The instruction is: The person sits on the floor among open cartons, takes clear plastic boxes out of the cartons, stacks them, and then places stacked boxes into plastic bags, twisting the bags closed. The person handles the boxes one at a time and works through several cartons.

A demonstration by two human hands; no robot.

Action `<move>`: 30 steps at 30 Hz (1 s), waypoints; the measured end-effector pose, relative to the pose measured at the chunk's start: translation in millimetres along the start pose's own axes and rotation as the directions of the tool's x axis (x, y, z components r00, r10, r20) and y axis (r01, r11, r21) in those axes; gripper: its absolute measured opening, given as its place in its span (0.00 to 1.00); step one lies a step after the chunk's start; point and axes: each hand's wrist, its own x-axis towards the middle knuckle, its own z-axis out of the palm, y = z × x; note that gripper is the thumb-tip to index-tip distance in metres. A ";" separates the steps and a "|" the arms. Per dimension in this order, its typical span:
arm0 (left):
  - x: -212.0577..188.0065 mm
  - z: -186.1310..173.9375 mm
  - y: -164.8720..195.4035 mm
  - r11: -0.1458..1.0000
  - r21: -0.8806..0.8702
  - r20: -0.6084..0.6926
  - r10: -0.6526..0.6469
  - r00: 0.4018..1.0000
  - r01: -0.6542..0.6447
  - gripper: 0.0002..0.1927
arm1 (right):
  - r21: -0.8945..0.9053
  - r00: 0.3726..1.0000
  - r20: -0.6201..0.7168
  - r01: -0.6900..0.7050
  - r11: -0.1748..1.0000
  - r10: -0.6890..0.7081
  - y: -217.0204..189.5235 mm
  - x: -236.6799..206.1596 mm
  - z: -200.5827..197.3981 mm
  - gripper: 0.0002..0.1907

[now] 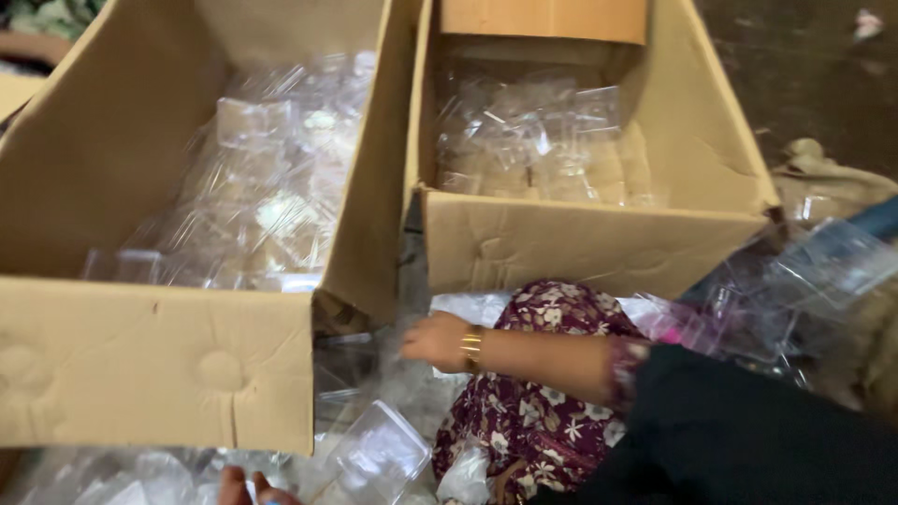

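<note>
The right hand (435, 341) reaches in from four o'clock toward the centre of the view, a gold bangle (472, 349) on its wrist, and its fingers dip into the loose clear plastic lying in the gap between the two cartons. The fingers are curled and partly hidden by the film, so I cannot tell whether they have closed on a piece or only rest on it. The left hand (251, 488) shows only as fingertips at the bottom edge, near six o'clock, just beside a clear plastic clamshell container (379, 456); how far open it is cannot be told, and it seems to hold nothing visible.

Out from there, more clear containers lie heaped on the floor at six and at three o'clock (823, 271). A floral cloth (533, 411) lies under the right forearm. At nine to eleven o'clock stands the left cardboard box (150, 365), and at one o'clock the right cardboard box (580, 243), both holding stacked clear containers.

Judged from this, picking goes best if one container is pinched by its rim, lifted free of the tangled film, and kept from crushing.
</note>
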 end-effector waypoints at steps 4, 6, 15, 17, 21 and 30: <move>-64.7 21.7 36.5 0.998 -0.035 0.409 -0.042 0.912 0.061 0.48 | 0.328 0.885 -0.274 -0.282 0.902 0.376 -15.8 -93.5 -64.6 0.09; -106.3 37.7 52.6 0.997 -0.044 0.597 0.074 0.799 -0.060 0.55 | 0.669 0.710 -0.001 -0.523 0.528 0.704 -37.7 -124.6 -88.6 0.09; -188.3 47.8 15.2 0.597 0.084 0.869 -0.435 0.234 0.798 0.67 | 0.714 0.989 0.145 -0.118 0.690 0.019 -24.6 -152.8 -168.7 0.12; -184.2 44.6 -21.8 0.375 0.118 0.928 -0.372 0.032 0.920 0.65 | 0.725 0.898 0.215 -0.411 0.553 0.385 18.9 -157.3 -197.3 0.15; -207.0 34.8 -77.2 -0.231 0.024 0.984 -0.167 -0.064 0.973 0.55 | 0.376 0.645 -0.190 -0.649 0.661 0.740 157.5 -157.3 -260.4 0.14; -301.5 13.3 -176.0 -0.283 0.185 0.965 -0.127 -0.228 0.941 0.41 | -0.481 -0.118 0.754 -0.769 0.421 0.647 368.0 -205.8 -174.0 0.54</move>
